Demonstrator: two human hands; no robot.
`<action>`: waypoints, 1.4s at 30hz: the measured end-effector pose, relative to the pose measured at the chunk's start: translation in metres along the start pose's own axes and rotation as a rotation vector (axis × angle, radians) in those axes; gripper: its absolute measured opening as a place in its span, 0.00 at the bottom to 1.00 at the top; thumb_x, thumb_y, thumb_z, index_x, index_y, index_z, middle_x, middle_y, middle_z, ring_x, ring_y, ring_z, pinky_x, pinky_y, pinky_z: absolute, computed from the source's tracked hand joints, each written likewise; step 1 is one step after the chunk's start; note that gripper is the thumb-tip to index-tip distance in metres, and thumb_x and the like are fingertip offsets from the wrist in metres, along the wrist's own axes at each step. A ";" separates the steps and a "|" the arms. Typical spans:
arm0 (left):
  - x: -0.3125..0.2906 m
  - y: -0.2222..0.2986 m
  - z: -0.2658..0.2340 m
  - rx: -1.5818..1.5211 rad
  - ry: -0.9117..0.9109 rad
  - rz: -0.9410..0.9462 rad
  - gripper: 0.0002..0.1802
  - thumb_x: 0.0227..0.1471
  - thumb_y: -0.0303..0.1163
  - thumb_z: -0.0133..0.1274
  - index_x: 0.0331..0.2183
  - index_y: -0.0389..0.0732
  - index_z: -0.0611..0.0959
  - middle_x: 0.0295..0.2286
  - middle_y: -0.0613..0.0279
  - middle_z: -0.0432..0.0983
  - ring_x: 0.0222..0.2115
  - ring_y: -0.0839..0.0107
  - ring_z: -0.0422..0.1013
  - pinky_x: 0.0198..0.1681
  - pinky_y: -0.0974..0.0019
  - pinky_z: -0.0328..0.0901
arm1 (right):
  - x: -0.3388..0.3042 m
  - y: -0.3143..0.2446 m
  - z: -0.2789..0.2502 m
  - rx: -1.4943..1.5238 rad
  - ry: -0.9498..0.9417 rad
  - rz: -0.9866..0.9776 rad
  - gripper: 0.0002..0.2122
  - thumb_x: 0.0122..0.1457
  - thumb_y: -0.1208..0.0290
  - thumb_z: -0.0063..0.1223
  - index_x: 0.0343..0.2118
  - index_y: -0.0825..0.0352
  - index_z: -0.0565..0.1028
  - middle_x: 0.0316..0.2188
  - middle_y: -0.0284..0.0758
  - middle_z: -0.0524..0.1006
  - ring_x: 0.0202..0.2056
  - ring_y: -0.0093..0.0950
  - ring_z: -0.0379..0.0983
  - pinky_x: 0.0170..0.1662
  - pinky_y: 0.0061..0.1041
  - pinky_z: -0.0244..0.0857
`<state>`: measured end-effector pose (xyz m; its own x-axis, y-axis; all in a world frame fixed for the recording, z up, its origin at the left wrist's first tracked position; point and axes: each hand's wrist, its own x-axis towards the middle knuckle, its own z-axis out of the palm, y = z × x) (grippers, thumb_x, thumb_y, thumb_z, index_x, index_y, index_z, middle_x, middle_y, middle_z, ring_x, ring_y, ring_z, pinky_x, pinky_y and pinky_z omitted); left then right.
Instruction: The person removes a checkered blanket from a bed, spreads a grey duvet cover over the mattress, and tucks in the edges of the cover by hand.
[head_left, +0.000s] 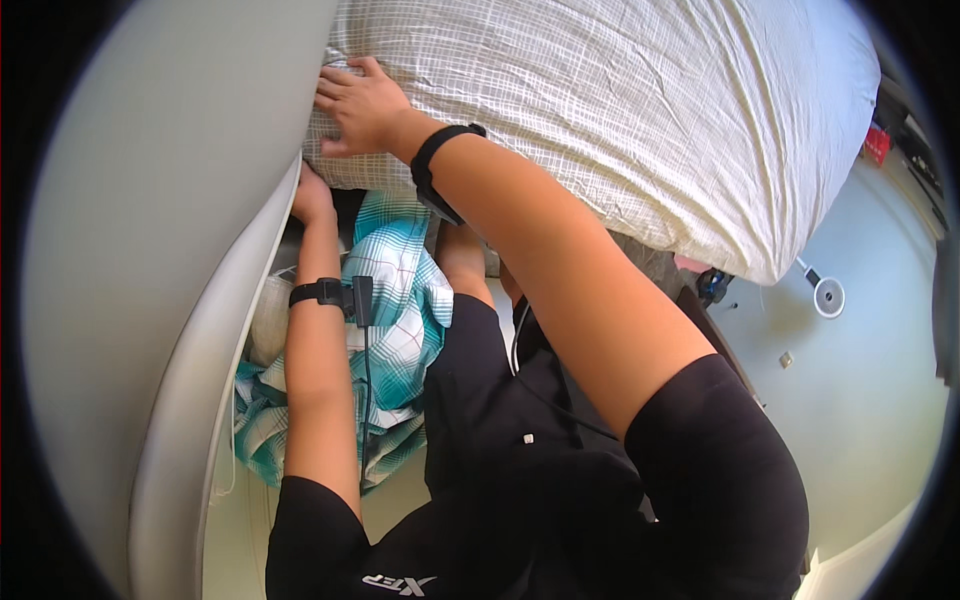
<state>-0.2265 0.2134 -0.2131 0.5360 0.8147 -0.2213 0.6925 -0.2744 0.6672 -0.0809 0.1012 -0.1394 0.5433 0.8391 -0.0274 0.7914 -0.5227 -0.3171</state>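
My right hand point(362, 110) lies on a pale checked bed sheet point(590, 110) near the bed's left corner. Its fingers are spread and it grips nothing. The sheet is stretched over a thick mattress, with creases fanning toward the far right. Just below, my left hand point(313, 196) reaches in at the mattress's lower corner, beside a smooth grey padded panel point(180, 200). The panel's edge and the bed hide its fingers, so what it holds or touches does not show. Both wrists wear black straps with small devices.
Teal-and-white plaid cloth point(390, 270) is bunched beside my left forearm, next to a beige cushion-like thing point(270, 320). A black cable runs down from my left wrist. On the floor at right lie a white round-headed object point(828, 297) and a small pale block point(787, 360).
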 end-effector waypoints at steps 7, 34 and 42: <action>-0.008 -0.001 -0.021 -0.650 -0.326 -0.487 0.17 0.51 0.29 0.41 0.44 0.36 0.68 0.41 0.58 0.68 0.40 0.68 0.67 0.40 0.67 0.63 | 0.019 -0.014 -0.007 -0.196 -0.285 0.025 0.29 0.43 0.40 0.42 0.42 0.58 0.72 0.40 0.24 0.70 0.46 0.25 0.54 0.44 0.41 0.48; 0.016 0.012 -0.076 0.817 -0.600 0.572 0.19 0.49 0.32 0.40 0.44 0.36 0.71 0.47 0.49 0.63 0.49 0.56 0.59 0.51 0.63 0.54 | 0.034 -0.010 -0.041 0.218 -0.389 0.030 0.16 0.46 0.61 0.50 0.35 0.64 0.74 0.41 0.34 0.70 0.39 0.30 0.67 0.36 0.28 0.60; 0.011 0.033 -0.063 1.434 -0.994 0.119 0.16 0.47 0.33 0.42 0.38 0.38 0.77 0.42 0.52 0.69 0.44 0.59 0.66 0.45 0.63 0.62 | -0.205 0.052 -0.116 0.342 -0.200 0.709 0.18 0.43 0.67 0.52 0.39 0.65 0.67 0.42 0.45 0.67 0.39 0.42 0.66 0.40 0.36 0.63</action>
<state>-0.2284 0.2454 -0.1491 0.2975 0.3130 -0.9019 0.1785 -0.9463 -0.2695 -0.1188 -0.1158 -0.0398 0.7976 0.3532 -0.4890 0.1304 -0.8924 -0.4319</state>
